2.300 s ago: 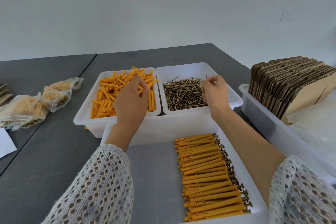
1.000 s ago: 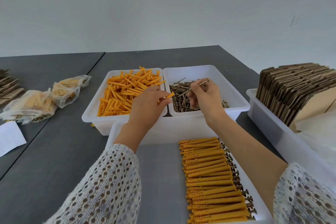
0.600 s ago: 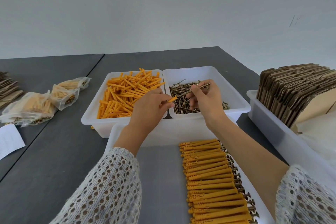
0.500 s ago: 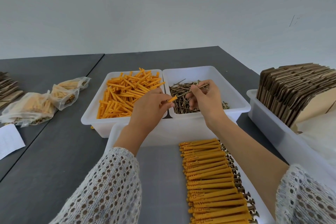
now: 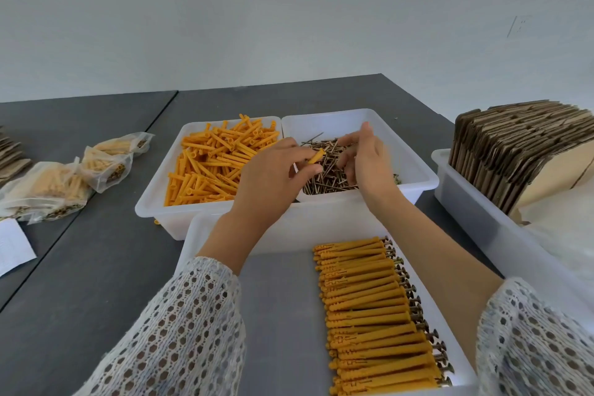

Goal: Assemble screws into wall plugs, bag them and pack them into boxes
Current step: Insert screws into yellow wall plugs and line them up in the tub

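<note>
Left hand (image 5: 270,177) is up over the seam between the two far bins, thumb and forefinger pinching one orange wall plug (image 5: 316,157), its open end poking out toward the right hand. Right hand (image 5: 366,164) sits just beside it, fingers curled in toward that plug end; a screw (image 5: 331,148) shows right at the plug's mouth, but whether the right fingertips actually have hold of it, I cannot tell. Directly beneath the right fingers, the white bin of loose screws (image 5: 324,177). Left of the left knuckles, the white bin heaped with loose orange plugs (image 5: 209,167). Down between both forearms, on the near side of the wrists, the long white tray (image 5: 199,235) with a neat row of finished plug-and-screw sets (image 5: 369,309), screw heads pointing right. Out beyond the right wrist, a bin of flat cardboard boxes (image 5: 520,145) standing on edge. Well left of the left hand, filled clear bags (image 5: 64,180) lie on the grey table (image 5: 80,283).
</note>
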Motion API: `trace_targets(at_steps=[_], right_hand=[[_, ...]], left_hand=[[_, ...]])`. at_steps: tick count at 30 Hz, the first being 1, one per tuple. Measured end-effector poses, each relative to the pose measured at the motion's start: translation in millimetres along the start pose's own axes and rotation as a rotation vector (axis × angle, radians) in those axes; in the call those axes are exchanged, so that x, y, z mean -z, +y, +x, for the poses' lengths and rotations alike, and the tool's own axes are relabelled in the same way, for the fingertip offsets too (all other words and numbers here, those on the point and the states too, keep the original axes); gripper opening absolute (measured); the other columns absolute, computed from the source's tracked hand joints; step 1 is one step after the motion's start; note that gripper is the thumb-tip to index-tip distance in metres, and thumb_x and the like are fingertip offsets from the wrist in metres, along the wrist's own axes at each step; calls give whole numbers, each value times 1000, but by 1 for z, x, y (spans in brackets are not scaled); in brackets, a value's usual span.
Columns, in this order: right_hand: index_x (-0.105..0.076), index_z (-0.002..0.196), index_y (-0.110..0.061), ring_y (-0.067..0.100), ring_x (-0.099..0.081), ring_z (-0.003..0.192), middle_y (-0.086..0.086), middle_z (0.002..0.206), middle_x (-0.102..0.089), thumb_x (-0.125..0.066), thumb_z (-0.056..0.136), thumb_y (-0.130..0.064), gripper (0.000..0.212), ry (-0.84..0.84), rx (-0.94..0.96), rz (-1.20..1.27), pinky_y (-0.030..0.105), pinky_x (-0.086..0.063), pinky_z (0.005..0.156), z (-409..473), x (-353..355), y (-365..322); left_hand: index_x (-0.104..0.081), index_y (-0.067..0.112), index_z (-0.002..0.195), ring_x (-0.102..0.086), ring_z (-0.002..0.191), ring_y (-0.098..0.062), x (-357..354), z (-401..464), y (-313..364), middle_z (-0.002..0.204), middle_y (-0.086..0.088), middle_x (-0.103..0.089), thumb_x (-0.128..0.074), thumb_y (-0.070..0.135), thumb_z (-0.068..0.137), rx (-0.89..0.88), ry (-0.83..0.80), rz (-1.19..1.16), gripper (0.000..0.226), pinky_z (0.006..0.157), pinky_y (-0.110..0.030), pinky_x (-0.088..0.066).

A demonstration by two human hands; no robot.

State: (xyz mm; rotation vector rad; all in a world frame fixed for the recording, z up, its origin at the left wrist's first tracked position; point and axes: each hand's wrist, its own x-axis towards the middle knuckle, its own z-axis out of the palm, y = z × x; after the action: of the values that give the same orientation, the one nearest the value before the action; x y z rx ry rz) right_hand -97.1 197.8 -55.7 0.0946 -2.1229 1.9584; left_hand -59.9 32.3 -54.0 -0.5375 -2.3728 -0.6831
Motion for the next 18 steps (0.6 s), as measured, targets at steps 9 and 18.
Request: trace_targets(at_steps=[9,18], right_hand=[[-59,81,-6,14,-40,43,7,59,-54,-23,108,-32,52,144,-317,385,25,-38,44,17,23,-1],[-60,82,-6,13,-42,47,7,62,-54,-25,107,-26,47,112,-275,284,25,-39,46,14,19,-1]], left_hand=[[-68,29,94,-57,84,-9,-33,-20,60,85,14,-61,-59,51,93,-126,-733,198,23,62,-27,-36],[-64,25,95,-60,87,-22,-55,-27,78,92,4,-64,-56,46,96,-124,-708,194,23,69,-33,-44]])
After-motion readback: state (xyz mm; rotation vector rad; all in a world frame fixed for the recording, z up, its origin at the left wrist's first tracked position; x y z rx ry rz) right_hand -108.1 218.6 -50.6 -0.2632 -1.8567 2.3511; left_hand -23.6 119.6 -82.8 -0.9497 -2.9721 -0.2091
